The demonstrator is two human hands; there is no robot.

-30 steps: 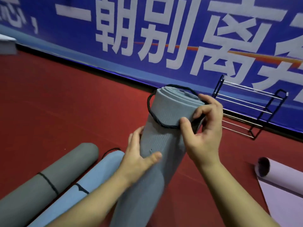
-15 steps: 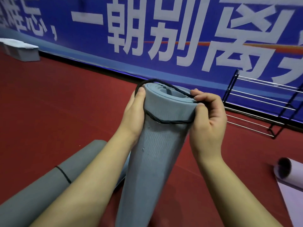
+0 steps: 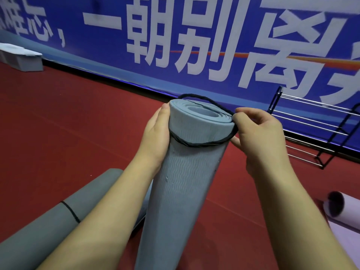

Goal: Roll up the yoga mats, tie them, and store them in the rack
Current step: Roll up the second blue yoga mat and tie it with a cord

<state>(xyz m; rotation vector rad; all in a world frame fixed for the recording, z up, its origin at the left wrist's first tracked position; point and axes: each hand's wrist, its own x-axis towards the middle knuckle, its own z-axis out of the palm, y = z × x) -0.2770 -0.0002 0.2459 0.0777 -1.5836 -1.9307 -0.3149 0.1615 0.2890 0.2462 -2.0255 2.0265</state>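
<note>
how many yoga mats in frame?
4: blue-grey mat held upright at centre; dark grey mat lower left; sliver of another behind left forearm; lilac mat at right edge. More may be hidden.

- The left hand (image 3: 155,137) has climbed from the middle of the rolled mat (image 3: 181,191) to its top left side, thumb up by the rim.
- The right hand (image 3: 259,137) has let go of the mat's top edge and now pinches the cord (image 3: 198,144) at the right rim.
- The cord's slack left of the mat is gone; it now lies snug across the front.
</note>
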